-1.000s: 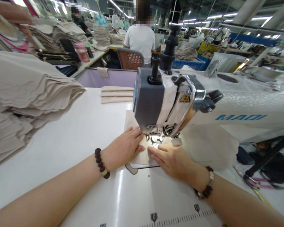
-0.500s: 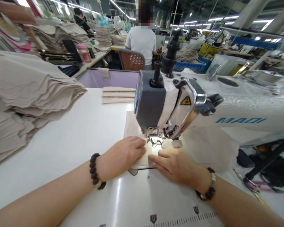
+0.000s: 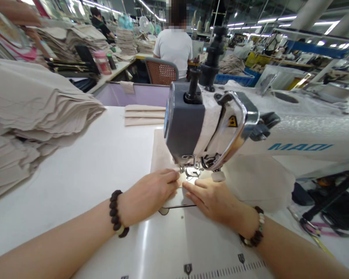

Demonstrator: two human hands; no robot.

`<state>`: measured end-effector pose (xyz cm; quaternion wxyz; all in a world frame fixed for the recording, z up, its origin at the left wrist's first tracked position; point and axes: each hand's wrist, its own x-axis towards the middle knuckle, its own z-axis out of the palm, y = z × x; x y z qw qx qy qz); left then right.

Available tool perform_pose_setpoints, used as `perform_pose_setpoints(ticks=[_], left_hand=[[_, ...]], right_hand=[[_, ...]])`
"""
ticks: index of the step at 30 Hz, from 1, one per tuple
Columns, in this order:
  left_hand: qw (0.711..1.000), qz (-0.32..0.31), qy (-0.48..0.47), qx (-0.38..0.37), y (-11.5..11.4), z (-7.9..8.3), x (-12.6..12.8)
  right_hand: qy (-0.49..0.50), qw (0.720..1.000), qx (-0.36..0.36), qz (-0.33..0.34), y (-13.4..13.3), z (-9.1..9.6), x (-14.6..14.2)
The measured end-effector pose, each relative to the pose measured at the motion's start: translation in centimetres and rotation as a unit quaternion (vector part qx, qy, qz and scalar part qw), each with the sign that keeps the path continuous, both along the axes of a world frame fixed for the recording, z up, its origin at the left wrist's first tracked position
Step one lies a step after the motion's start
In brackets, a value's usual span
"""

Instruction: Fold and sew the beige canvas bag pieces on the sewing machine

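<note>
A beige fabric piece [image 3: 159, 149] lies under the presser foot [image 3: 192, 171] of a sewing machine [image 3: 186, 124]. It spreads to the left of the machine head, and more beige fabric [image 3: 258, 180] lies under the arm on the right. My left hand [image 3: 151, 192] is closed at the left of the foot, fingers bent together on the fabric, the thumb hidden. Just in front of the foot, my right hand [image 3: 213, 197] lies with fingers stretched flat near the cloth's near edge. Both fingertips are close to the lit needle area; the needle itself is hard to make out.
Stacked beige cloth [image 3: 40, 100] fills the table's left side. Folded beige pieces [image 3: 144, 115] lie behind the machine head. Pink-handled scissors [image 3: 320, 228] rest at the right. A ruler scale [image 3: 218, 273] marks the front. A person in a white shirt [image 3: 173, 50] sits ahead.
The fabric has slid away from me under the presser foot, its near edge now closer to the foot. My hands have stayed in nearly the same place; the view has shifted slightly.
</note>
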<state>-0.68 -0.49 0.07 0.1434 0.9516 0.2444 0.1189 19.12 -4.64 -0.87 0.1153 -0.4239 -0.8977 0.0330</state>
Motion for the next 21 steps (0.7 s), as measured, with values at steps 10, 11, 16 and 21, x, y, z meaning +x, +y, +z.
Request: perform_pose_setpoints(ticks=[10, 11, 16, 21], left_hand=[[0.998, 0.042, 0.054, 0.007, 0.9, 0.0, 0.3], [0.997, 0.045, 0.054, 0.008, 1.0, 0.0, 0.4], [0.997, 0.045, 0.047, 0.034, 1.2, -0.4, 0.4], [0.997, 0.046, 0.036, 0.046, 1.4, -0.5, 0.4]], right_hand=[[-0.010, 0.998, 0.004, -0.067, 0.2, 0.1, -0.4], [-0.012, 0.998, 0.006, -0.068, 0.2, 0.1, -0.4], [-0.018, 0.997, 0.005, -0.073, 0.2, 0.1, -0.4], [-0.019, 0.997, -0.005, -0.072, 0.1, 0.3, -0.5]])
